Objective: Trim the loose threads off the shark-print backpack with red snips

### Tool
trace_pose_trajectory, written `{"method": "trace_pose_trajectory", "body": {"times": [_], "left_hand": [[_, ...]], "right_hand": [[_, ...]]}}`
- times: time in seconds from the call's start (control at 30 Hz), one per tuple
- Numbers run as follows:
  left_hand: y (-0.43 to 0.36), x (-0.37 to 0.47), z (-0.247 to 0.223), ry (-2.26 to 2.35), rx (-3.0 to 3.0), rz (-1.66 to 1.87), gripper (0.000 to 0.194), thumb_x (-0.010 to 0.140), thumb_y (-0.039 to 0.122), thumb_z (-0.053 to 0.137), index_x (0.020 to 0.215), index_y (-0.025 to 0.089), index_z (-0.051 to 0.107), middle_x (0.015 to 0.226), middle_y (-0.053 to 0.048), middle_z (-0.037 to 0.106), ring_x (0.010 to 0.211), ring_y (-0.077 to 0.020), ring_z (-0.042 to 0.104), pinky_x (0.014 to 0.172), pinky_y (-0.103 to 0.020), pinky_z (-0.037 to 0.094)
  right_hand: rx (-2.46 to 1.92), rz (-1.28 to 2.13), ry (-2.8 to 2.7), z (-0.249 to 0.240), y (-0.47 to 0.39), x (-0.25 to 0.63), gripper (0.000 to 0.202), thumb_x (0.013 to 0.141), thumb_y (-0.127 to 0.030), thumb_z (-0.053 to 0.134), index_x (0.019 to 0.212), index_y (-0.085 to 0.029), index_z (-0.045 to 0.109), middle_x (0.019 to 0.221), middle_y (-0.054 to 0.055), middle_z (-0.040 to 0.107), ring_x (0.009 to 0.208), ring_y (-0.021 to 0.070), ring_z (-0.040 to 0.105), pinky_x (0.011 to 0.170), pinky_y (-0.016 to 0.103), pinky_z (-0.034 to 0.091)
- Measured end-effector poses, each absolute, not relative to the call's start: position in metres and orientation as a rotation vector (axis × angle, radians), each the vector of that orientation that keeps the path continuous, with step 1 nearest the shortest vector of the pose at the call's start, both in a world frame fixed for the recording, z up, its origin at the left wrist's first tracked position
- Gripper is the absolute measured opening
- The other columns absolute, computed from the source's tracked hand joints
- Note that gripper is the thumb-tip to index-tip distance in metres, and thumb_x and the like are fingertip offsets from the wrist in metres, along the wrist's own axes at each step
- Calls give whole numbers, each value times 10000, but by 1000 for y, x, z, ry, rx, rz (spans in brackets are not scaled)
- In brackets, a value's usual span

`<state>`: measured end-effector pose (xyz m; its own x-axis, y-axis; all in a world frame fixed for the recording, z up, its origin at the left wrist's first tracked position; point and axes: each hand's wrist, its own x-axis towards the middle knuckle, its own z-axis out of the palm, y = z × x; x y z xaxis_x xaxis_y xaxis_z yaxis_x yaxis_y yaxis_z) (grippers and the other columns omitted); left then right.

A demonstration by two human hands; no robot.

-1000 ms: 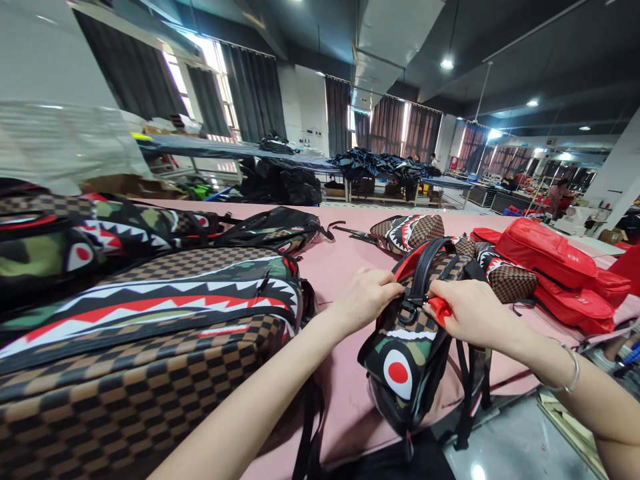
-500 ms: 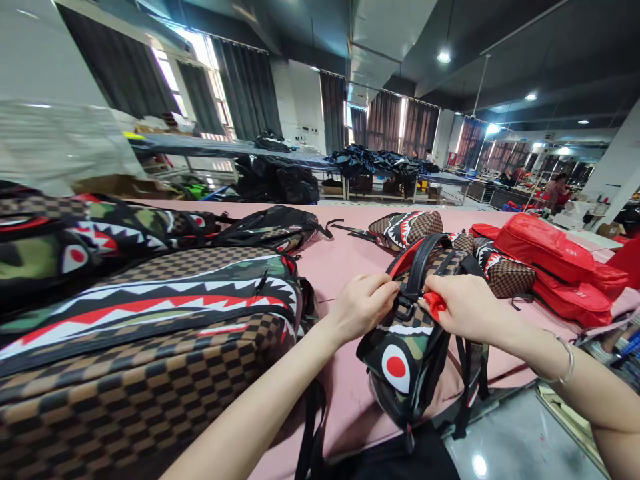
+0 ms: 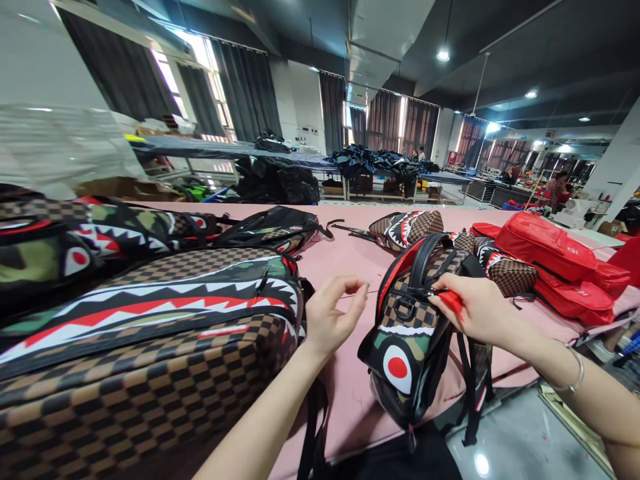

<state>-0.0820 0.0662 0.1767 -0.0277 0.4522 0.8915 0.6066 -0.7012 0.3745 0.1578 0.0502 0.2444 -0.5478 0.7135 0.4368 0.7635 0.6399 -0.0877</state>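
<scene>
A small backpack with brown checks, camouflage, a shark mouth and a red-and-white eye stands upright at the near edge of the pink table. My right hand rests on its top beside the black handle, fingers closed around a small red object. My left hand hovers just left of the backpack without touching it. Its fingers are loosely spread, and I cannot make out anything in them.
A large backpack of the same pattern lies at my left, with more behind it. Red bags and other shark-print bags lie at the right and back. Shiny floor is below the table edge. People work at far tables.
My left hand has let go of the backpack's top and drawn back to the left, fingers opening. My right hand stays on the top with the red object.
</scene>
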Motion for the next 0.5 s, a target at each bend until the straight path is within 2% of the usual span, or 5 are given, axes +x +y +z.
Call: {"method": "trace_pose_trajectory", "body": {"times": [0.1,0.17,0.27,0.37,0.5], "left_hand": [[61,-94,154,-1407,-2106,-2070,210,826,263,490,652,167,555,670,-15,572,670,-123,545,677,-254,452],[59,-95,130,-1591,-2022,-2295,175,789,313,547,883,171,589,888,-46,614,793,-140,581,753,-275,471],[53,-84,92,-1940,-1976,-2567,471,762,437,561,1152,177,514,1190,-109,560,991,-199,589,873,-350,470],[39,-63,68,-2235,-1981,-2678,537,803,566,423,1090,150,604,1166,-114,613,1112,-244,545,992,-398,398],[21,-36,60,-2238,-1928,-2906,635,828,619,305,1107,146,624,1109,-107,656,1115,-255,549,1044,-420,346]], "right_hand": [[-1028,-23,-2328,229,43,177,185,889,-336,433,946,-193,536,783,24,650,660,126,602,606,211,423],[-1020,-12,-2272,217,36,185,167,903,-290,402,990,-193,506,814,33,642,673,127,603,625,219,447],[-1019,-44,-2201,197,26,186,187,900,-257,402,1065,-190,461,841,43,641,689,134,619,628,226,475],[-934,-78,-2224,183,22,180,330,868,-267,476,1183,-186,422,912,60,661,697,135,637,645,226,501],[-855,-133,-2323,175,24,178,502,830,-209,480,1319,-198,369,885,42,685,670,136,643,644,233,516]]}}
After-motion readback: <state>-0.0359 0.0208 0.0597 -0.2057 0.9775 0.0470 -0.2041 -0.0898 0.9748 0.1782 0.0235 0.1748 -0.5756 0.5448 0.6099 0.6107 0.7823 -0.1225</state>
